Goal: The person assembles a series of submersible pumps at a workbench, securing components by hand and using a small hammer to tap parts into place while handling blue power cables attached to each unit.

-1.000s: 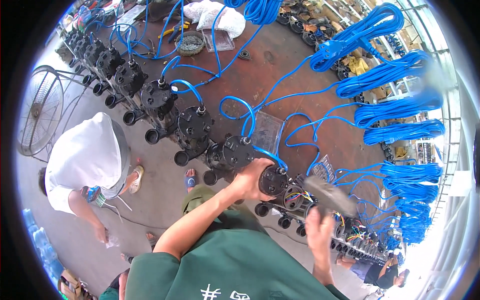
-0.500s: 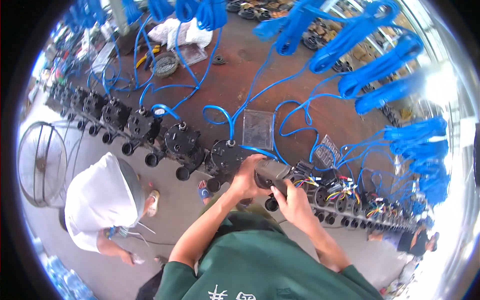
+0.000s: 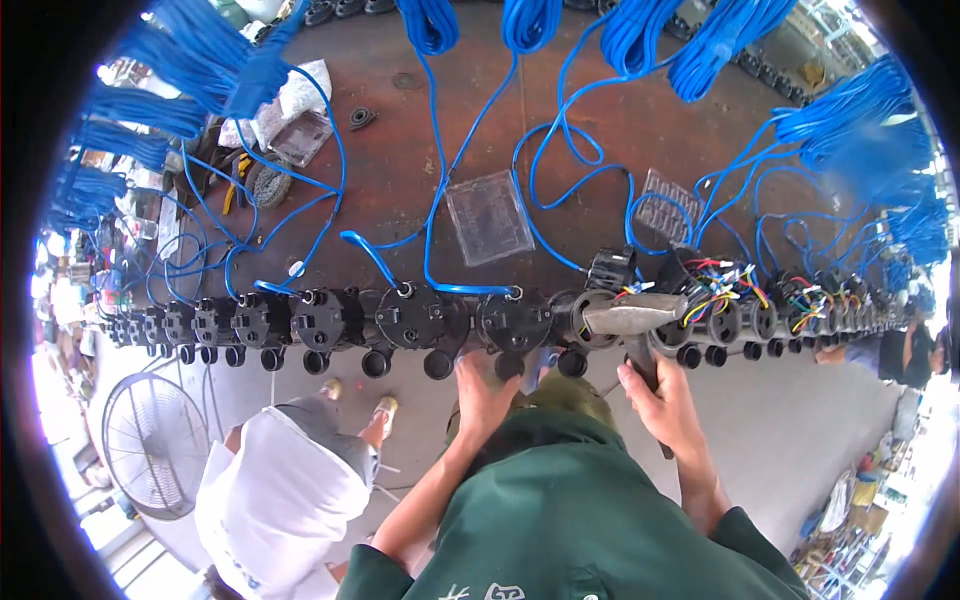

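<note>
My right hand point(image 3: 662, 405) is wrapped round the handle of a hammer point(image 3: 635, 315). Its worn metal head lies sideways over the row of black round housings, in front of an open housing point(image 3: 596, 310). My left hand point(image 3: 484, 395) is at the lower edge of a capped black housing point(image 3: 515, 322), beside its short round outlet point(image 3: 509, 365). The left fingertips are partly hidden there, so their grip does not show. A blue cable point(image 3: 470, 288) runs into the top of the capped housing. Right of the hammer, coloured wires point(image 3: 715, 285) stick out of more open housings.
The row runs along the front edge of a dark brown table point(image 3: 400, 120). Blue cable coils point(image 3: 640, 35) hang over it; clear plastic trays point(image 3: 490, 218) lie on it. At left, a person in white point(image 3: 285, 480) is near a large fan point(image 3: 155, 445).
The view has turned and shifted. My left hand has moved from the housing beside the hammer to the housing on its left. The hammer stays in my right hand, its head now farther right.
</note>
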Action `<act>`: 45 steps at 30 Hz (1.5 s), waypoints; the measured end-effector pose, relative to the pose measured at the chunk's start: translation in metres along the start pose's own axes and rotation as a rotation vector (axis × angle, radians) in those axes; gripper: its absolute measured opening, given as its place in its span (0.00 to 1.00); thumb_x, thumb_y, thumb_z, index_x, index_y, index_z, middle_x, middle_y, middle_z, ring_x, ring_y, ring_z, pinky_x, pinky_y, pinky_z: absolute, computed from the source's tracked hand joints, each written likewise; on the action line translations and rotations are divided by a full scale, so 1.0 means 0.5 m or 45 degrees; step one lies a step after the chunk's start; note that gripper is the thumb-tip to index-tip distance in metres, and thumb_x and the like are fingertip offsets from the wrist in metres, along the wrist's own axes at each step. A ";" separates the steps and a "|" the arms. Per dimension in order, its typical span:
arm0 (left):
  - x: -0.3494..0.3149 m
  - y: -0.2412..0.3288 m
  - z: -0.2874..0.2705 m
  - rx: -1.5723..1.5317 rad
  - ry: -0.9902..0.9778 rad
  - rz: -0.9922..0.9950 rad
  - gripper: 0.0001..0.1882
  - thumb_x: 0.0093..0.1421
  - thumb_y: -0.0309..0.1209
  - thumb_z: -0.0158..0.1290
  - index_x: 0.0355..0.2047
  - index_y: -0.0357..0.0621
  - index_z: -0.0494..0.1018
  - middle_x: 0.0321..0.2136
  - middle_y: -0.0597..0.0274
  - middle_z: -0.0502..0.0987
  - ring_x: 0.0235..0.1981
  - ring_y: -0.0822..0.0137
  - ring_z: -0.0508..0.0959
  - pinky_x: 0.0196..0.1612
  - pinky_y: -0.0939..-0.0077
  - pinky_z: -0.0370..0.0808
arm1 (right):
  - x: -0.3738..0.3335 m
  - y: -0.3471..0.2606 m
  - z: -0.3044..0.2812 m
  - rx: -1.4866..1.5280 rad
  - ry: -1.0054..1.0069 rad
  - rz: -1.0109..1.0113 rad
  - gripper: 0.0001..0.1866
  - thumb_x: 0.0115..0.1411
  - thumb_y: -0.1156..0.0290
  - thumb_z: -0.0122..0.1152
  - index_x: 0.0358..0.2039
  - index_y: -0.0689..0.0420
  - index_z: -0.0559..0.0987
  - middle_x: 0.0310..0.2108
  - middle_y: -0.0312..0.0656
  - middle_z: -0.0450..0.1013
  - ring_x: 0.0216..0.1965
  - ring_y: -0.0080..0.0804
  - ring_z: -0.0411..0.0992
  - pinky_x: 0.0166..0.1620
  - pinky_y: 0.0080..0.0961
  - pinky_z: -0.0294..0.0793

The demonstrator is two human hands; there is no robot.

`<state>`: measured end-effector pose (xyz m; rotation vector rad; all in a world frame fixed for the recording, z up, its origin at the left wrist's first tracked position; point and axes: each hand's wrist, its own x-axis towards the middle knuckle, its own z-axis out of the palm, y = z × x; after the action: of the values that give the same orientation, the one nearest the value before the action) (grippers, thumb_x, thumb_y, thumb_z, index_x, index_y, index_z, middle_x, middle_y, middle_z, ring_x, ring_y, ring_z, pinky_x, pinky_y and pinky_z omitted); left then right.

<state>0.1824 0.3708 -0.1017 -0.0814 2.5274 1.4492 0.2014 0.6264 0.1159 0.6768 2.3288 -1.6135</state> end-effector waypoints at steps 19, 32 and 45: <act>0.089 -0.085 0.082 -0.607 -0.572 -0.251 0.20 0.55 0.26 0.71 0.47 0.46 0.79 0.29 0.69 0.78 0.27 0.76 0.76 0.27 0.77 0.73 | -0.024 0.158 0.056 -0.032 -0.071 -0.009 0.14 0.64 0.68 0.72 0.29 0.61 0.76 0.14 0.35 0.69 0.17 0.17 0.64 0.22 0.23 0.63; 0.032 0.076 -0.075 0.301 -0.865 -0.209 0.20 0.62 0.46 0.64 0.40 0.39 0.83 0.32 0.51 0.87 0.34 0.56 0.87 0.40 0.60 0.81 | -0.093 0.174 -0.099 -0.783 0.426 -0.295 0.15 0.46 0.73 0.75 0.35 0.54 0.80 0.25 0.44 0.78 0.22 0.50 0.76 0.27 0.39 0.75; 0.257 0.495 0.120 0.275 -0.257 0.498 0.15 0.65 0.35 0.61 0.46 0.36 0.78 0.36 0.51 0.83 0.37 0.54 0.83 0.40 0.59 0.78 | 0.020 0.275 -0.588 -1.341 0.664 -0.405 0.13 0.49 0.69 0.76 0.36 0.47 0.83 0.32 0.36 0.81 0.34 0.45 0.80 0.35 0.42 0.78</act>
<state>0.0279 0.5569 0.0497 0.5938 2.6040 1.2151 0.2817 0.9409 0.1068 0.4902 3.2419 -0.0623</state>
